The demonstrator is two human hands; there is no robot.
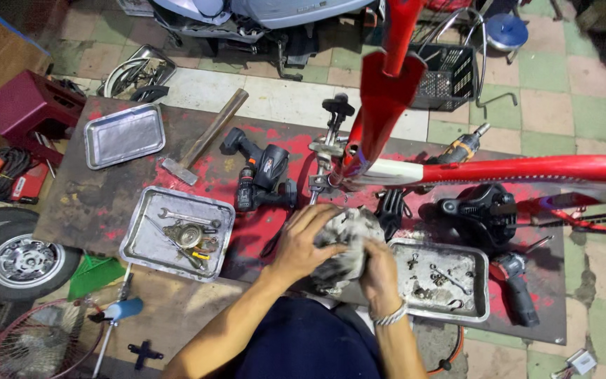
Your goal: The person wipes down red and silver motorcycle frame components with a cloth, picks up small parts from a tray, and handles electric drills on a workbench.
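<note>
Both of my hands are wrapped around a dirty grey metal engine part point(348, 235) held over the front edge of a worn red and brown mat point(99, 203). My left hand point(303, 242) grips its left side and top, fingers curled over it. My right hand point(379, 270), with a bracelet on the wrist, grips its lower right side. A red bicycle frame point(387, 91) rises just behind the part and runs off to the right.
A metal tray point(145, 242) with a wrench and small parts lies to the left. Another tray point(475, 295) with bolts sits at the right. A hammer point(205, 137), a black cordless drill point(261, 175), an empty tray point(124, 135), power tools and a wheel point(15, 260) surround the mat.
</note>
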